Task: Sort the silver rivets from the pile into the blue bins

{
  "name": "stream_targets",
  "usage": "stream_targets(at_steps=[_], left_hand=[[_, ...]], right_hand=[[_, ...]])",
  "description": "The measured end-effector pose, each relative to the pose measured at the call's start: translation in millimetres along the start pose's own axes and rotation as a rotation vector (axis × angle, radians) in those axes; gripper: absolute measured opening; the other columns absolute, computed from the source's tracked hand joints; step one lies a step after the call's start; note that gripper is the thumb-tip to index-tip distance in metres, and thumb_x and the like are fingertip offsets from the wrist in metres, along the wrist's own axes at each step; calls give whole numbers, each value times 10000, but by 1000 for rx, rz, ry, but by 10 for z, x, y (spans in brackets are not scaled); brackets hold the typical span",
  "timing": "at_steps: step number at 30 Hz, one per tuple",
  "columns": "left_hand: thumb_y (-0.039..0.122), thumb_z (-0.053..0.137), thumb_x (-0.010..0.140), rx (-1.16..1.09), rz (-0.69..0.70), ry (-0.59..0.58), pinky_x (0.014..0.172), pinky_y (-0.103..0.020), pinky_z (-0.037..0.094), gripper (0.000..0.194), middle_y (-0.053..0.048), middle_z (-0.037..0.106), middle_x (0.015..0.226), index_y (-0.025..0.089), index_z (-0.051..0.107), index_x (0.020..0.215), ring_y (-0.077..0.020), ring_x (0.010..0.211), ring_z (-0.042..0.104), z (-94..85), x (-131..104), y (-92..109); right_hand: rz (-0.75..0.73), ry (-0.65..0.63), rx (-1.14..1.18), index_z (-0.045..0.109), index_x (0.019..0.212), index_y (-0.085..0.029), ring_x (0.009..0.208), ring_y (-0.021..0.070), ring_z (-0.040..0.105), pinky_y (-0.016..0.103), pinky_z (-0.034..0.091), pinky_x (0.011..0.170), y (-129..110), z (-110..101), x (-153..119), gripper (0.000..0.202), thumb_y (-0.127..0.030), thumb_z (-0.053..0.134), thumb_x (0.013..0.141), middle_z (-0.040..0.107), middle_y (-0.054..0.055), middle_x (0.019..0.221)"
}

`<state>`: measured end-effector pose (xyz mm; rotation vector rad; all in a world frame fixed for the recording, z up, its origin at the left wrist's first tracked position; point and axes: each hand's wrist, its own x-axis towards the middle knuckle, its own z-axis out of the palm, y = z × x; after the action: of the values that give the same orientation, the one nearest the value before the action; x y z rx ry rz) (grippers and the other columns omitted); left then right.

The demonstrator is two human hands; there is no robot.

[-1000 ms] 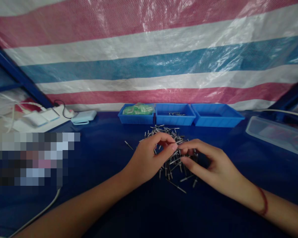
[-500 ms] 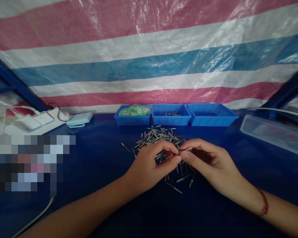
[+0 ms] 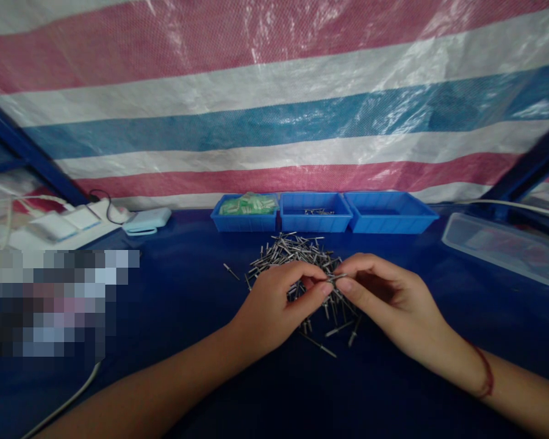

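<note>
Head view: with the meeting fingertips as the clock's centre, the bare left hand [image 3: 274, 299] lies at eight o'clock, the bare right hand [image 3: 388, 292] at four. The hands nearly touch, thumb and forefinger of each pinched on a slim silver metal pin [image 3: 341, 276]; whether there is a second is too small to tell. Below, a loose heap of similar silver metal pins [image 3: 286, 247] spreads toward ten o'clock on the dark blue tabletop [image 3: 370, 390]. Rectangular blue plastic bins [image 3: 313, 224] stand from ten to one o'clock. A slack pinch could drop the pin among its lookalikes; a lowered hand brushing the heap could scatter loose ones.
</note>
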<state>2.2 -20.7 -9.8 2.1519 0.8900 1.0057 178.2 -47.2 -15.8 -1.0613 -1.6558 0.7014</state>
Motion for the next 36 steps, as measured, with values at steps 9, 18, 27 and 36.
stream_targets(at_steps=[9,18,27,36], left_hand=[[202,597,823,12,-5,44,689,-238,478,42,11,670,789,181,615,855,-118,719,618,17,-17,-15],[168,589,818,59,76,144,676,-234,487,38,-2,640,808,185,588,852,-109,704,594,-1,-37,8],[173,608,810,-21,59,136,679,-228,483,119,8,638,812,192,576,923,-104,714,599,12,-48,18],[190,513,852,-37,32,111,692,-268,482,237,-11,635,834,196,474,1085,-116,711,585,-40,-55,-44]], right_hand=[[-74,-35,-82,620,857,-217,668,135,587,250,476,564,12,-28,-4,67,-262,577,834,624,14,755],[-168,-30,-192,619,871,-236,747,155,592,287,482,640,70,-20,22,65,-217,569,833,615,23,822],[-188,-80,-222,635,926,-249,830,166,589,305,488,703,64,-5,9,115,-211,552,855,611,33,885],[-258,359,-629,683,881,-231,866,234,548,402,466,743,261,-232,730,188,-329,525,853,563,76,887]])
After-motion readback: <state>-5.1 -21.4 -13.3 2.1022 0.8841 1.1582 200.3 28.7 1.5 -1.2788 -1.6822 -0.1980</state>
